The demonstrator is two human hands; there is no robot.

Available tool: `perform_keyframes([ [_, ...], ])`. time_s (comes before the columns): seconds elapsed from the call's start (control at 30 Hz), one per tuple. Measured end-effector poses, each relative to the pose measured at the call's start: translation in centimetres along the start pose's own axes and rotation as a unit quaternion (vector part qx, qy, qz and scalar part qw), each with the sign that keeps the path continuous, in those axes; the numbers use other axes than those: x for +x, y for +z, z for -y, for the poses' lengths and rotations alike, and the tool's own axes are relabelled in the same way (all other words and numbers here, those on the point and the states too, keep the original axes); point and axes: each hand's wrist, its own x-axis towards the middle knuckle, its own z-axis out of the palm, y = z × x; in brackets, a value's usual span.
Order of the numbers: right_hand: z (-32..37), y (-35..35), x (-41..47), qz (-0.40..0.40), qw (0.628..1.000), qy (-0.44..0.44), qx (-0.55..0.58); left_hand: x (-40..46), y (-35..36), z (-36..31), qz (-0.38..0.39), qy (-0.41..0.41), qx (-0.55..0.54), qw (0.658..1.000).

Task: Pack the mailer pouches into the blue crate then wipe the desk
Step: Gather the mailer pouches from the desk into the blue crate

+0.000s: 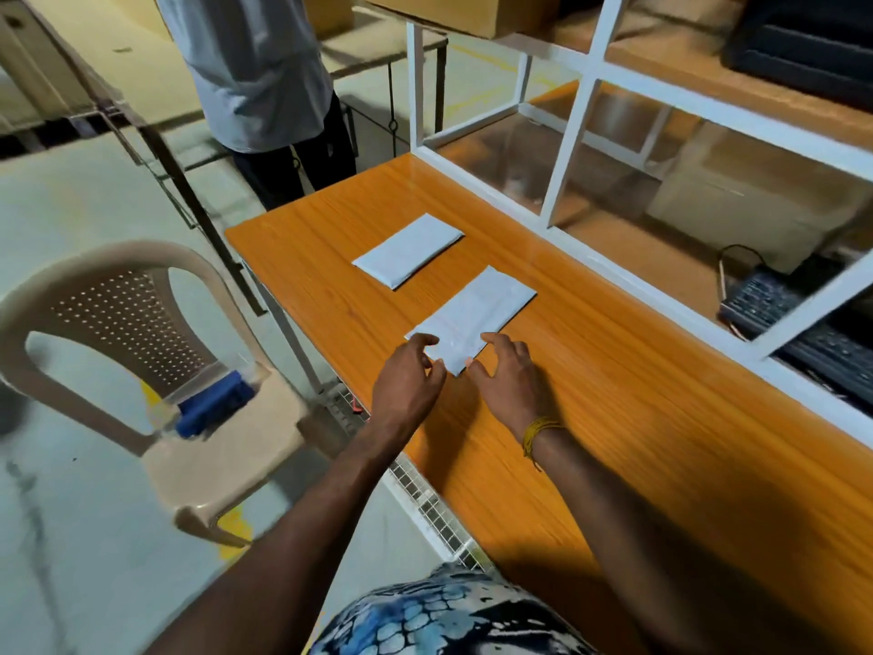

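Two white mailer pouches lie flat on the orange desk. The nearer pouch has both my hands at its near end. My left hand reaches its left corner with spread, slightly bent fingers touching the edge. At the right corner, my right hand has its fingers bent along the pouch's edge. Neither hand plainly grips it. The farther pouch lies untouched beyond. A blurred blue object rests on the seat of a beige plastic chair; whether it is the crate I cannot tell.
The beige chair stands left of the desk. A white shelf frame borders the desk's far side, with a keyboard behind it. Another person stands beyond the desk's far left end.
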Motion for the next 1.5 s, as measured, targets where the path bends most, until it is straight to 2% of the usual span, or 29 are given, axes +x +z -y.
perform_keyframes([
  [0.27, -0.3, 2.5, 5.8, -0.019, 0.997, 0.074, 0.009, 6.6, 0.9, 1.4, 0.03, -0.023, 0.024, 0.999],
  [0.43, 0.0, 4.7, 9.6, -0.045, 0.987, 0.141, -0.06, 11.4, 1.3, 2.2, 0.044, 0.011, 0.047, 0.998],
  [0.63, 0.2, 7.0, 14.4, -0.038, 0.966, 0.22, -0.131, 18.7, 1.4, 2.8, 0.062, 0.04, 0.118, 0.99],
  [0.8, -0.2, 8.1, 16.8, -0.012, 0.966, 0.199, -0.162, 24.6, 2.2, 3.9, 0.119, 0.062, 0.22, 0.966],
  [1.07, 0.0, 8.5, 18.8, -0.007, 0.957, 0.208, -0.203, 30.3, 2.5, 5.8, 0.163, 0.044, 0.289, 0.942],
  [1.23, 0.3, 8.6, 18.8, -0.026, 0.943, 0.22, -0.249, 29.5, 2.2, 6.4, 0.152, 0.064, 0.317, 0.934],
  [1.5, -0.5, 6.9, 16.5, -0.059, 0.956, 0.142, -0.248, 24.9, 2.2, 6.3, 0.122, 0.026, 0.287, 0.95],
])
